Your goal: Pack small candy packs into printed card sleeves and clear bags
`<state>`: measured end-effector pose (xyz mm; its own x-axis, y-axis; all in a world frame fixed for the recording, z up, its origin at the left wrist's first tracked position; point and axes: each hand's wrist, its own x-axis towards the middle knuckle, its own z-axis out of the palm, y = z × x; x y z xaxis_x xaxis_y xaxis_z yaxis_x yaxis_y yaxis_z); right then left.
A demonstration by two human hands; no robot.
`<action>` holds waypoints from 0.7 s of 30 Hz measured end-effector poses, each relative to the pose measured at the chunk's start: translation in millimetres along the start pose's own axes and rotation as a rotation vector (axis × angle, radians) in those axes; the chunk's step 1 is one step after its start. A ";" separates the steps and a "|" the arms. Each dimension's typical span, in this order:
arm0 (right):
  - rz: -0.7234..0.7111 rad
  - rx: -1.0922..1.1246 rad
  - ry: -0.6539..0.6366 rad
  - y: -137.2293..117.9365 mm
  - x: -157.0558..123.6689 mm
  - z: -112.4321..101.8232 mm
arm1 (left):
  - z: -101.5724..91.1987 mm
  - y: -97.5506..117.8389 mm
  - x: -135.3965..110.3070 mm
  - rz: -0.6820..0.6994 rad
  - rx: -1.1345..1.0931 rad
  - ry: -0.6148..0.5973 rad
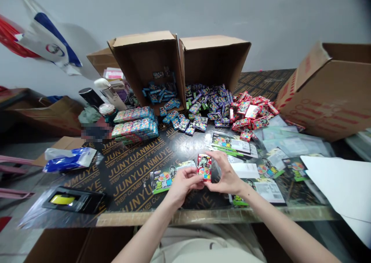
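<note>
Between my hands a small red box [204,166] with a cartoon figure and colourful print stands upright. My left hand [185,184] pinches its lower left part. My right hand [226,174] curves around the right side, forefinger at the top edge and thumb at the bottom. Under my left hand lies a flat printed packet [162,180] with a green edge. Beyond my right hand are more printed packets [230,143] in a loose stack, with others [266,189] beside my wrist. A heap of similar red boxes [252,110] sits behind them.
Two open cartons [145,54] [214,58] on their sides spill blue boxes [162,93] and purple boxes [211,100]. Stacked blue boxes [135,124] stand left. A tape dispenser [75,199] lies near the front edge; a large carton [327,89] and white sheets [342,185] are right.
</note>
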<state>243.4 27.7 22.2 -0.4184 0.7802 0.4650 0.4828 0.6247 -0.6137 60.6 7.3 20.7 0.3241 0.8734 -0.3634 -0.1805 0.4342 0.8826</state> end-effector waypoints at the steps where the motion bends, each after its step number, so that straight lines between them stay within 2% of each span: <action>1: 0.004 0.000 -0.015 0.0 0.1 -0.1 | -1.4 -2.2 0.7 0.047 0.124 0.024; 4: 0.124 0.070 -0.001 0.0 0.4 4.6 | -3.6 -9.1 0.6 0.335 0.674 0.238; 6: 0.321 0.269 0.042 1.0 1.3 10.4 | -2.6 -13.3 -1.6 0.521 1.061 0.387; 7: 0.426 0.416 0.046 2.0 2.1 13.2 | -1.5 -14.7 -2.8 0.585 1.201 0.425; 9: 0.586 0.715 0.039 5.6 4.2 16.6 | 0.9 -15.5 -4.7 0.666 1.325 0.429; 12: 0.647 0.926 0.073 13.8 6.9 15.2 | 1.8 -11.7 -3.9 0.675 1.164 0.398; 15: 0.629 0.812 0.069 23.2 5.7 13.1 | -0.6 -10.1 -0.4 0.547 0.948 0.313; 18: 0.556 0.420 0.019 29.9 -1.5 16.7 | -2.3 -18.6 1.6 0.505 0.972 0.190; 21: 0.396 0.076 -0.146 30.2 -12.2 21.5 | -3.5 -32.3 1.4 0.508 1.016 0.186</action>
<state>246.5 36.3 -15.7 -0.3194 0.9431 0.0927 0.5719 0.2698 -0.7747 63.7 -4.7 -9.3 0.2708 0.9526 0.1390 0.6081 -0.2812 0.7424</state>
